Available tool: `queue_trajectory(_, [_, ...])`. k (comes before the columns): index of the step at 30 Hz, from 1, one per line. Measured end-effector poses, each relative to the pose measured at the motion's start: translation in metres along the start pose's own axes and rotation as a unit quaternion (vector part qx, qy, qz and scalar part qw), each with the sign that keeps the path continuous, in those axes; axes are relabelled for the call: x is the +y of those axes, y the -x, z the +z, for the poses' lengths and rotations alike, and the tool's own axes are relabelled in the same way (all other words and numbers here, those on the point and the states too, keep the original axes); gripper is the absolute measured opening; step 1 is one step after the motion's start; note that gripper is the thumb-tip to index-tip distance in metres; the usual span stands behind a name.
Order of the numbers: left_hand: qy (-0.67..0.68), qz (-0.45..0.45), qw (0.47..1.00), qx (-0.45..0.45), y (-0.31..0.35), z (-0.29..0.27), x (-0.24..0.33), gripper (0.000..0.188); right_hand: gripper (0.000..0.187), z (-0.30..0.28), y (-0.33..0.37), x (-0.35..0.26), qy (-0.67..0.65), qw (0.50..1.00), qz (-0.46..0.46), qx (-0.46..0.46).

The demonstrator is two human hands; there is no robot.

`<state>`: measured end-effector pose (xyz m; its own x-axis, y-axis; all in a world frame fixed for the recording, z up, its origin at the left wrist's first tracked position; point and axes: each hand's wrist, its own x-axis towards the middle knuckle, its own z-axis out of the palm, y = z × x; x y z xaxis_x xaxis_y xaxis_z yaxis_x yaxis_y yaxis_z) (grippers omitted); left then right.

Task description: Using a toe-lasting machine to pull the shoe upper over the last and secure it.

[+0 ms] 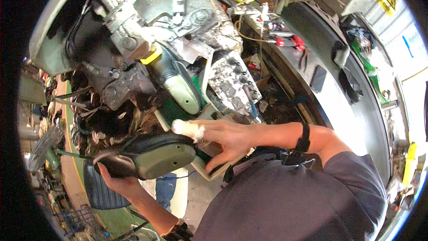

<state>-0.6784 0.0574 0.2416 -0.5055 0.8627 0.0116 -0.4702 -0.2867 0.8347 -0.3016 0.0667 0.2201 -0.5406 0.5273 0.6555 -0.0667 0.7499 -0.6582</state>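
My left hand (117, 183) grips a black shoe upper (117, 164) by one end, with the thumb along its side. The upper is stretched over a green shoe last (167, 160), whose flat bottom with a small hole faces up. My right hand (229, 140) is just right of the last, thumb and fingers apart. A white wrapping (188, 128) covers one of its fingers, which points toward the machine. Beyond the hands, a second dark upper on a green last (182, 90) rests in the machine (129, 40), beside a yellow part (151, 55).
A blotched white control panel (234, 82) with black knobs stands right of the machine. Along the right runs a metal bench with red-handled pliers (292, 42) and a dark phone-like slab (318, 78). A dark ribbed seat (104, 192) and blue cloth (166, 192) lie below my left arm.
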Motion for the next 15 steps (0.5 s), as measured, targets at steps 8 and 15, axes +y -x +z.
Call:
queue_trajectory(8, [0.061,-0.181,0.974,-0.119,0.022,0.168,-0.057,0.029,0.088,-0.05,0.037,-0.058,0.163,0.969,0.101,0.154])
queue_trajectory(15, [0.018,-0.308,0.928,-0.208,0.085,0.272,-0.132,0.043,0.078,-0.1,0.111,-0.121,0.278,0.921,0.053,0.268])
